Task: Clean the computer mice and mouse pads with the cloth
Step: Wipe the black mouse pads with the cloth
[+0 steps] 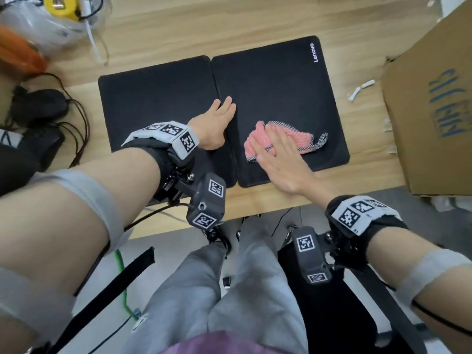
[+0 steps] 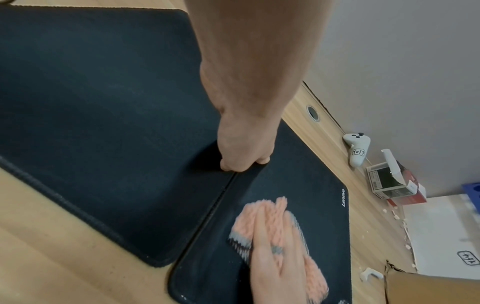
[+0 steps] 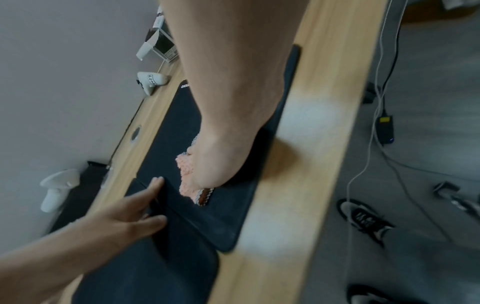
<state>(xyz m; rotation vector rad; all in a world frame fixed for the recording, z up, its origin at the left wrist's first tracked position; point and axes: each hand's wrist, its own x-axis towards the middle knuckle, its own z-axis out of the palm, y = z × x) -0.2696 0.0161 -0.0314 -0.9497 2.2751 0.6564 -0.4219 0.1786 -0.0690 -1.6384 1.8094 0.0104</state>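
Note:
Two black mouse pads lie side by side on the wooden desk: a plain left pad (image 1: 158,98) and a right pad (image 1: 270,85) printed "Lenovo". A pink fluffy cloth (image 1: 291,139) with a checked edge lies on the right pad. My right hand (image 1: 278,157) presses flat on the cloth with straight fingers. My left hand (image 1: 217,118) lies open with straight fingers across the seam between the pads, holding them down. In the left wrist view the cloth (image 2: 265,218) shows under the right hand (image 2: 275,265). A black mouse (image 1: 40,103) sits at the far left.
A large cardboard box (image 1: 434,111) stands at the right desk edge. A plastic bag (image 1: 38,26) with yellow and orange items lies at the back left, with cables beside the mouse. White controllers (image 2: 355,148) and small boxes sit along the wall. White scraps (image 1: 360,89) lie near the box.

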